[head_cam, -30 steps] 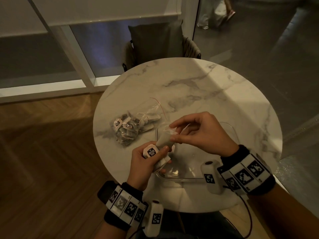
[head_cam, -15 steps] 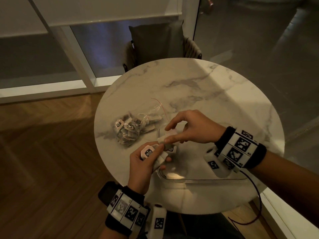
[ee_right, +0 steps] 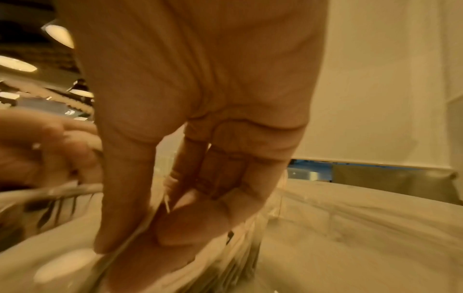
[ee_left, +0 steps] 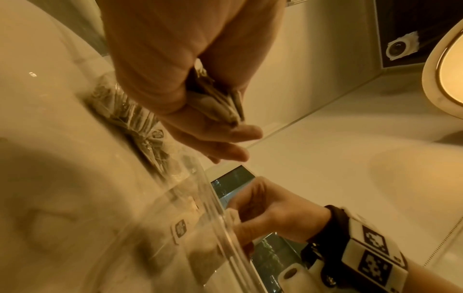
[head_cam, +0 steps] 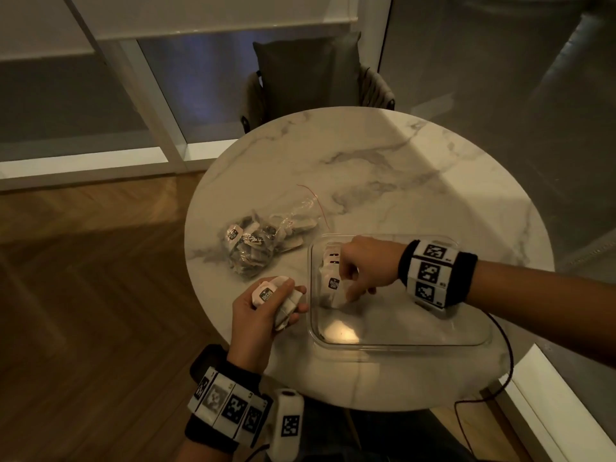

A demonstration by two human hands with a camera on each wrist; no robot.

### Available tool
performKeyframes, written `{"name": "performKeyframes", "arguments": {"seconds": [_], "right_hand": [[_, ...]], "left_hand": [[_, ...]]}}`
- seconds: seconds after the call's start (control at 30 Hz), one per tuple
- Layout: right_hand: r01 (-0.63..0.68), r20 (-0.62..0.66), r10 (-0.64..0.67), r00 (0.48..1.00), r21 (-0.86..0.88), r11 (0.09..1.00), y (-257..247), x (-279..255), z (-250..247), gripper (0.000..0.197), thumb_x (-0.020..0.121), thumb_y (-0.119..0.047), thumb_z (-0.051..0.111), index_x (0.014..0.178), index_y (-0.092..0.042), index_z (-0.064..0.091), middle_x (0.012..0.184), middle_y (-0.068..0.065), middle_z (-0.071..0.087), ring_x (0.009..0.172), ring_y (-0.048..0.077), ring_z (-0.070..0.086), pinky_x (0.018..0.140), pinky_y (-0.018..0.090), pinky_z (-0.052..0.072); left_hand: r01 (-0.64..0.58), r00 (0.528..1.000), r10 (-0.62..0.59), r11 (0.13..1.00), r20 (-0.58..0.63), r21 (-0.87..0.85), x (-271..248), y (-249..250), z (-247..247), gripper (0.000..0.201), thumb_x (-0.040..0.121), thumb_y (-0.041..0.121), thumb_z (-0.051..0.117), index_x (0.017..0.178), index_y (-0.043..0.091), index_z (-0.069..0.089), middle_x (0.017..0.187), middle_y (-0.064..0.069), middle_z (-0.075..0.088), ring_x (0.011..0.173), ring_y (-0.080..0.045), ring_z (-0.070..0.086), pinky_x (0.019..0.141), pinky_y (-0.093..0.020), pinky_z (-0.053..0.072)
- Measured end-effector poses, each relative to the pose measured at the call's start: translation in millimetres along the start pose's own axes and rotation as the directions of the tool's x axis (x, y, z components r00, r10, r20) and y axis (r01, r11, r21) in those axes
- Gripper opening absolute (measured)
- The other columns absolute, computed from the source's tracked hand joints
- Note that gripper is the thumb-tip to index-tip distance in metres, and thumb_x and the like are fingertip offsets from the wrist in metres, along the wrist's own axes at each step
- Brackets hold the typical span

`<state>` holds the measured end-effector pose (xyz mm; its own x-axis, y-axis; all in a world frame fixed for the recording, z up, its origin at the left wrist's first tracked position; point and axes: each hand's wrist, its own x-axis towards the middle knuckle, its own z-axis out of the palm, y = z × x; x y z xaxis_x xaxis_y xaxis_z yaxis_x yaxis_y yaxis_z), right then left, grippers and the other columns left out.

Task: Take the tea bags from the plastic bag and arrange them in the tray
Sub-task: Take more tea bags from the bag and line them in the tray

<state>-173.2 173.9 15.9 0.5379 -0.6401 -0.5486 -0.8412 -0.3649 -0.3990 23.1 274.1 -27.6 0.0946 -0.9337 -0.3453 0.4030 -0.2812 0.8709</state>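
Note:
A clear plastic bag [head_cam: 263, 240] of tea bags lies on the round marble table [head_cam: 383, 168], left of a clear tray [head_cam: 400, 341]. My left hand [head_cam: 266, 305] hovers just left of the tray and grips a small stack of tea bags [head_cam: 276, 296], seen edge-on as tea bags [ee_left: 220, 99] in the left wrist view. My right hand [head_cam: 360, 271] reaches into the tray's far left corner and pinches a tea bag [head_cam: 333, 288] against a row of tea bags [head_cam: 330, 258] standing there. In the right wrist view thumb and fingers [ee_right: 190, 224] pinch that tea bag [ee_right: 155, 257].
A dark cushioned chair [head_cam: 316, 78] stands behind the table. Wooden floor [head_cam: 83, 311] lies to the left, a white ledge [head_cam: 550, 411] at the lower right. A dark cable [head_cam: 506, 361] hangs from my right wrist over the table's near edge.
My right hand has carried one tea bag away from my left hand and down into the tray's far left corner. My left hand stayed by the tray with its stack.

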Motion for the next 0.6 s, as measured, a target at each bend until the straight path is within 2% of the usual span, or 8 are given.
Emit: {"name": "performKeyframes", "arguments": {"seconds": [0.07,0.1,0.2,0.3,0.33,0.47,0.6], "right_hand": [[0.026,0.054,-0.022,0.998,-0.062,0.998,-5.3,8.0,4.1,0.029,0.077,-0.028,0.081,0.068,-0.005,0.065,0.067,0.006,0.069,0.041,0.001,0.056,0.064,0.032,0.057],[0.042,0.054,-0.038,0.998,-0.088,0.995,-9.6,12.4,5.2,0.030,0.076,-0.028,0.082,0.069,-0.005,0.065,0.067,0.007,0.068,0.043,0.004,0.056,0.065,0.034,0.058],[0.051,0.035,-0.045,0.998,-0.204,0.978,-24.3,23.5,8.5,0.035,0.073,-0.033,0.084,0.063,-0.021,0.052,0.061,-0.007,0.055,0.054,0.008,0.052,0.064,0.030,0.050],[0.073,0.029,-0.067,0.997,-0.393,0.917,-33.2,30.8,15.2,0.031,0.073,-0.034,0.083,0.073,-0.020,0.055,0.070,-0.006,0.049,0.073,0.017,0.051,0.071,0.029,0.044],[0.069,0.024,-0.065,0.998,-0.427,0.902,-33.6,32.4,16.4,0.032,0.074,-0.033,0.082,0.072,-0.020,0.053,0.070,-0.006,0.047,0.076,0.019,0.052,0.071,0.029,0.043],[0.048,-0.019,-0.063,0.998,-0.443,0.895,-30.0,33.7,14.4,0.031,0.075,-0.027,0.081,0.079,-0.020,0.051,0.083,0.000,0.049,0.080,0.020,0.050,0.067,0.030,0.039],[0.009,-0.049,-0.032,0.998,-0.412,0.911,-22.3,33.6,11.1,0.032,0.076,-0.027,0.081,0.082,-0.020,0.050,0.088,0.000,0.047,0.078,0.018,0.047,0.066,0.029,0.037]], "left_hand": [[-0.003,1.000,0.003,1.000,0.002,-0.003,-0.3,1.5,-0.1,0.009,0.089,0.008,0.065,0.096,0.001,0.065,0.092,-0.027,0.072,0.060,-0.023,0.068,0.050,-0.022,0.052],[-0.006,1.000,0.006,1.000,0.002,-0.003,-0.4,1.8,0.0,0.009,0.089,0.007,0.065,0.095,0.001,0.065,0.092,-0.027,0.072,0.060,-0.024,0.068,0.050,-0.022,0.052],[-0.009,1.000,0.009,1.000,0.001,0.011,-0.5,1.6,0.5,0.008,0.090,0.007,0.065,0.095,0.002,0.066,0.090,-0.025,0.072,0.060,-0.024,0.068,0.050,-0.022,0.052],[-0.004,1.000,0.004,1.000,0.001,0.013,-0.6,0.9,1.2,0.007,0.090,0.007,0.065,0.094,0.002,0.065,0.088,-0.025,0.073,0.060,-0.023,0.067,0.049,-0.022,0.052],[-0.001,1.000,0.001,1.000,0.000,0.011,-0.8,1.2,1.0,0.006,0.090,0.006,0.065,0.094,0.002,0.065,0.088,-0.024,0.073,0.059,-0.023,0.067,0.048,-0.022,0.051],[0.002,1.000,-0.002,1.000,-0.010,0.011,-0.9,1.2,-1.3,0.008,0.090,0.006,0.064,0.096,0.000,0.065,0.088,-0.025,0.073,0.059,-0.023,0.067,0.049,-0.023,0.052],[0.000,1.000,0.000,1.000,-0.011,0.019,-1.3,0.2,-3.1,0.012,0.090,0.007,0.064,0.098,-0.002,0.065,0.091,-0.027,0.072,0.060,-0.024,0.067,0.050,-0.023,0.052]]}}
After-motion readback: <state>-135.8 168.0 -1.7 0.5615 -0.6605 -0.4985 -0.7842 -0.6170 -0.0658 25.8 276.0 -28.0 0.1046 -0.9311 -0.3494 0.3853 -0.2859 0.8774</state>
